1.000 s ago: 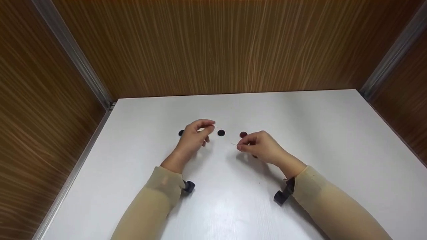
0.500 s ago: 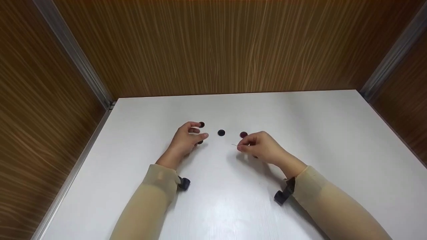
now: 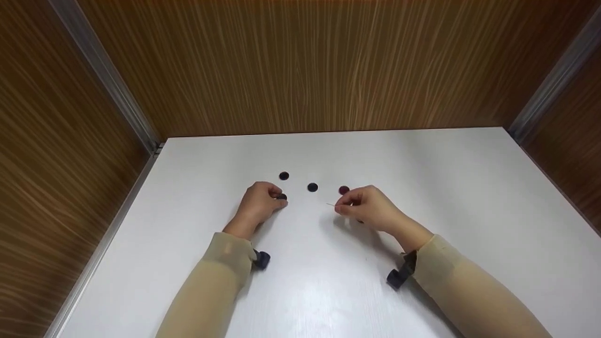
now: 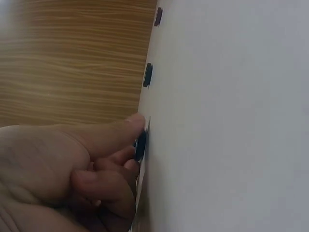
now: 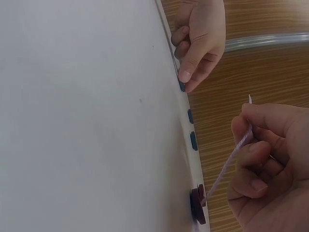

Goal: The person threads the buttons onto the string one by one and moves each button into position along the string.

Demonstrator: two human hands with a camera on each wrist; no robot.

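While the left hand (image 3: 259, 203) pinches a dark button (image 3: 281, 197) flat on the white table (image 3: 422, 178) at its 2 o'clock, the right hand (image 3: 368, 206) grips a limp purple thread (image 5: 231, 162) near its stiffened tip, so both look featherlight and probably slippery.

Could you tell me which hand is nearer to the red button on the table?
Right. The right hand, pinching a thread, sits just beside the red button. The left hand is farther off, fingers on a dark button, with another dark button between.
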